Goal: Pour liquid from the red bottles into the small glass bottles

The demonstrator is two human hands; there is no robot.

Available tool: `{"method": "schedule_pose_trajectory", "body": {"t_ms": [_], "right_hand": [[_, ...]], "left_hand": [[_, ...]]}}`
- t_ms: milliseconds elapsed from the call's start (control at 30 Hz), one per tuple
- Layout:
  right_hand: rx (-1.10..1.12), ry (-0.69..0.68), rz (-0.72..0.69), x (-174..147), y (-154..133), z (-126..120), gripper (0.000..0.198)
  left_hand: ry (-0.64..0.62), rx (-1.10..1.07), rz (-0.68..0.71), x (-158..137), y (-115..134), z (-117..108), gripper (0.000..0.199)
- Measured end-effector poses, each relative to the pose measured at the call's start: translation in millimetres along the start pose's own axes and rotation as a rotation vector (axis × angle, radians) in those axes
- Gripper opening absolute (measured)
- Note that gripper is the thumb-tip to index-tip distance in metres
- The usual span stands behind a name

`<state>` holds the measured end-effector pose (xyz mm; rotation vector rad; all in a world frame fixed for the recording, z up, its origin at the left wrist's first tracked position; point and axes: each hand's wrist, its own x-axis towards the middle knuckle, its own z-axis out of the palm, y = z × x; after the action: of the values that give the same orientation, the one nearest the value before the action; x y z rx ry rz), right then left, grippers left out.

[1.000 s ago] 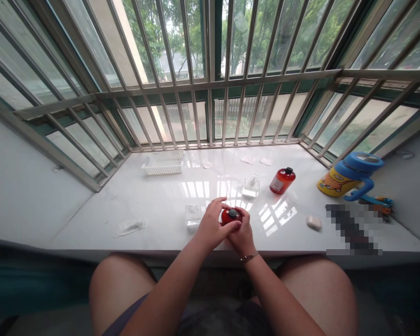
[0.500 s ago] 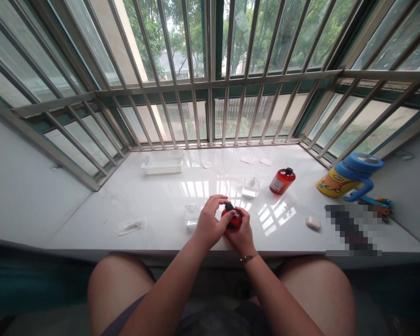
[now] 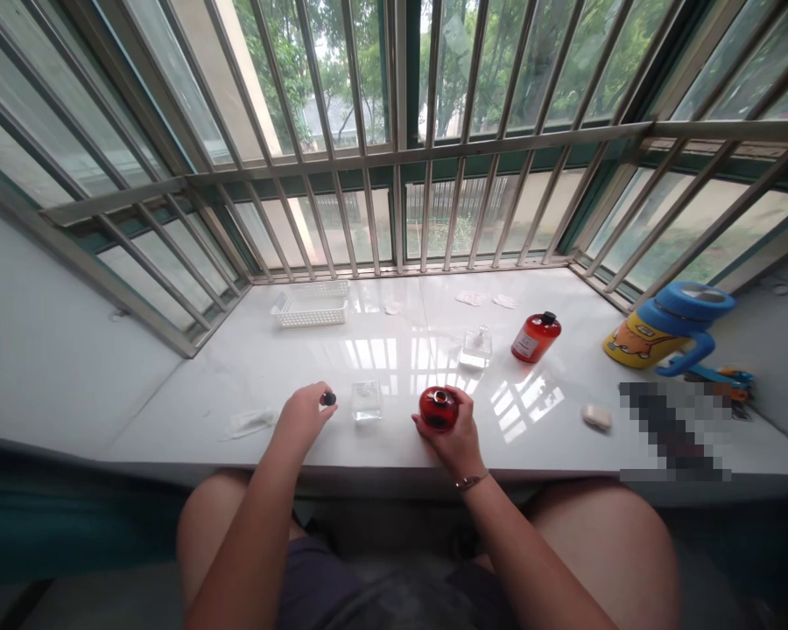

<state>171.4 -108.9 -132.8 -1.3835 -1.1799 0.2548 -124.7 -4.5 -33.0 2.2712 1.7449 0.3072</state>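
My right hand (image 3: 458,436) is closed around a red bottle (image 3: 433,413) whose neck is bare and open at the top. Between the fingertips of my left hand (image 3: 304,420) is a small black cap (image 3: 328,399), off to the left of the bottle. A clear square glass bottle (image 3: 366,402) stands on the white counter between my two hands. Further back is a second clear glass bottle (image 3: 475,348). To its right stands another red bottle (image 3: 536,338) with a black cap and a pale label.
A white perforated basket (image 3: 312,306) sits at the back left. A crumpled clear wrapper (image 3: 249,424) lies near my left hand. To the right are a pale soap-like block (image 3: 596,417), a blue and yellow jug (image 3: 663,325) and a blurred-out dark patch. Window bars (image 3: 407,157) rise behind the counter.
The black cap has come off the red bottle. My left hand has moved left with it, away from the bottle. My right hand still holds the bottle in about the same place.
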Motion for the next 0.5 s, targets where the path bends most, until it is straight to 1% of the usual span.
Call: {"method": "schedule_pose_trajectory", "body": {"t_ms": [33, 100, 167, 233, 333, 433, 500], "right_hand": [[0.001, -0.002, 0.001, 0, 0, 0, 0.083], [0.001, 0.0, 0.003, 0, -1, 0, 0.083], [-0.001, 0.009, 0.0, 0, -1, 1, 0.083], [-0.004, 0.015, -0.006, 0, -1, 1, 0.082], [-0.005, 0.01, -0.011, 0, -1, 1, 0.082], [-0.006, 0.009, -0.003, 0, 1, 1, 0.083], [-0.003, 0.003, 0.006, -1, 1, 1, 0.084]], "left_hand": [[-0.04, 0.028, -0.016, 2, -6, 2, 0.008], [-0.072, 0.052, -0.041, 5, -13, 6, 0.011], [-0.069, 0.057, -0.05, 5, -15, 8, 0.022], [-0.047, 0.044, -0.031, 3, -15, 9, 0.038], [-0.041, -0.078, 0.043, -3, -7, 8, 0.061], [-0.093, -0.244, 0.111, -3, 10, 12, 0.086], [-0.119, -0.3, 0.132, 0, 23, 16, 0.09]]}}
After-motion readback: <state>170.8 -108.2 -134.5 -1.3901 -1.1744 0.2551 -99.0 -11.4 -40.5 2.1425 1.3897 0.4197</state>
